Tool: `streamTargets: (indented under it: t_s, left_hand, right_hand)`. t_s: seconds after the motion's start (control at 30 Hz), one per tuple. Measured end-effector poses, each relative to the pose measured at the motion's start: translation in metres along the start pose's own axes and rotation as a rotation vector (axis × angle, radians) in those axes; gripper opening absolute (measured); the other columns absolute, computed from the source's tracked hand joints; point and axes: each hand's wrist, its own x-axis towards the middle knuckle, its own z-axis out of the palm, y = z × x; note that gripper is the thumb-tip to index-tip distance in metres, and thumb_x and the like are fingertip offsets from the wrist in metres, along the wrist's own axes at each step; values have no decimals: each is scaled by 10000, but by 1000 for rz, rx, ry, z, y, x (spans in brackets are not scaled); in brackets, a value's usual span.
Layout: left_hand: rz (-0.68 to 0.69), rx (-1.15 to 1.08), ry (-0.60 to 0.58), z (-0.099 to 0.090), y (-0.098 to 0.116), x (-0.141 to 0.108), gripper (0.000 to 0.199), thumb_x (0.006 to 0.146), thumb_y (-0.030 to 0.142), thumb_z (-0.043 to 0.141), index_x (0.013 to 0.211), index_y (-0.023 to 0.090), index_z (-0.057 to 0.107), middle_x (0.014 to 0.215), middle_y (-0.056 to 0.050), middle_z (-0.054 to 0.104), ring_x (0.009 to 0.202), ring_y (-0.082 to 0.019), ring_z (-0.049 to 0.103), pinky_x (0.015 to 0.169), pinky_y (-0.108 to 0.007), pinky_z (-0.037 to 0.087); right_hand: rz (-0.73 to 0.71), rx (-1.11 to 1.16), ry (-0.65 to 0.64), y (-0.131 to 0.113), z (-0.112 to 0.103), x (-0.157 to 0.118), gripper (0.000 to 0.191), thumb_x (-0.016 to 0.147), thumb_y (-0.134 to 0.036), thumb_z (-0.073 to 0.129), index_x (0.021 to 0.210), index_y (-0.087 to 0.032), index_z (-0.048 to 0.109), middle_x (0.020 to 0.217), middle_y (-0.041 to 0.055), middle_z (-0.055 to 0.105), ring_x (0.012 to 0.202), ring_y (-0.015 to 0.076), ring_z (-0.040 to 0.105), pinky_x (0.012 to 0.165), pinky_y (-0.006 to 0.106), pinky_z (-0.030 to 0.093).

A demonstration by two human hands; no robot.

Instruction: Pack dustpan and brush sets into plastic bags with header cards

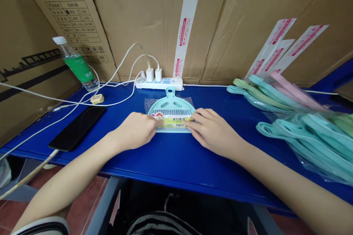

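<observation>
A light-blue dustpan and brush set (172, 105) lies on the blue table in a clear plastic bag, its looped handle pointing away from me. Across its near part runs a yellow label (176, 120) with printed characters and a barcode. My left hand (138, 129) is closed on the left end of the label, its fingers curled together. At the label's right end, my right hand (211, 130) pinches the packaging between thumb and fingers. Both hands rest close to the table top.
Bagged dustpan sets (317, 136) in blue, green and pink are piled at the right. A white power strip (160, 83) stands behind. To the left are a black phone (77, 128), a water bottle (78, 66), a small yellowish block (97, 98) and loose white cables. Cardboard boxes (154, 25) rise behind.
</observation>
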Motion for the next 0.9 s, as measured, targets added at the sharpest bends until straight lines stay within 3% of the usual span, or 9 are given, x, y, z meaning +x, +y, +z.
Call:
streamTargets:
  t_s: [0.3, 0.6, 0.9]
  left_hand:
    - [-166, -16, -55, -8, -18, -4, 403, 872, 168, 415, 1082, 289, 736, 993, -46, 761, 932, -267, 707, 777, -365, 531]
    - [-167, -32, -70, -10, -21, -4, 414, 858, 163, 419, 1096, 295, 730, 979, -26, 765, 941, -261, 705, 819, -379, 528]
    - [-147, -60, -33, -6, -27, -4, 411, 840, 158, 414, 1039, 304, 744, 1001, 1, 761, 935, -257, 703, 800, -368, 531]
  right_hand:
    - [28, -34, -6, 2, -2, -1, 187, 879, -130, 536, 835, -157, 717, 826, 86, 656, 829, 231, 546, 692, 322, 376]
    - [59, -101, 7, 8, -4, -3, 245, 889, -136, 516, 730, -164, 702, 782, 77, 646, 727, 205, 508, 621, 310, 320]
    - [140, -117, -35, 12, -5, -6, 290, 919, -179, 484, 757, -177, 725, 721, 53, 640, 693, 184, 534, 630, 304, 336]
